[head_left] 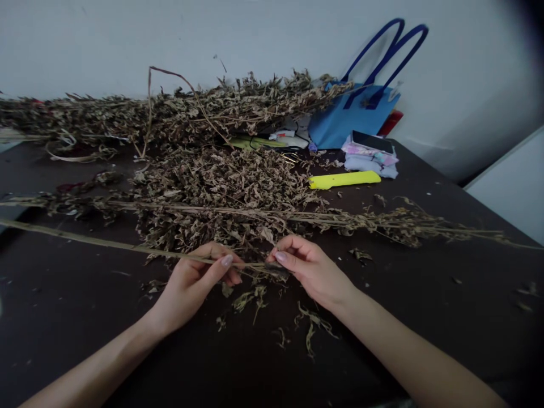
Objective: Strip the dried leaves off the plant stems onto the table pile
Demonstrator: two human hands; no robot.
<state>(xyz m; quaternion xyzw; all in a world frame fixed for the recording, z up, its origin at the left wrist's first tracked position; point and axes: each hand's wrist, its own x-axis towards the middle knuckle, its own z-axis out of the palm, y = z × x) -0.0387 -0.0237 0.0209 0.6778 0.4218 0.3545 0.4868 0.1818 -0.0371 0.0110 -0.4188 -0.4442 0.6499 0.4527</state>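
While my left hand (191, 286) pinches a dry stalk (106, 241) between thumb and fingers, my right hand (313, 272) has its thumb and fingertips pressed together at the leafy tip (278, 273); whether leaf or stem sits inside that right pinch, I can't tell. Stalk runs from the left edge to between my hands, near side of the leaf pile (229, 181), above the dark table (76, 317). Should be very light, fairly stiff lengthwise, may snap if bent hard; leaves look brittle, likely to crumble. Surface probably dry, not slippery. Best hold: bare stem in my left, just short of the leaves, light fingertip pinch at the leafy end. Another leafy stalk (399, 225) lies across the pile, just beyond my hands. Leaf scraps (313, 326) on the near side. Big plant bundle (255, 107) far left to centre, blue bag (340, 122) far right, phone (373, 141) and yellow strip (345, 180) nearer than it
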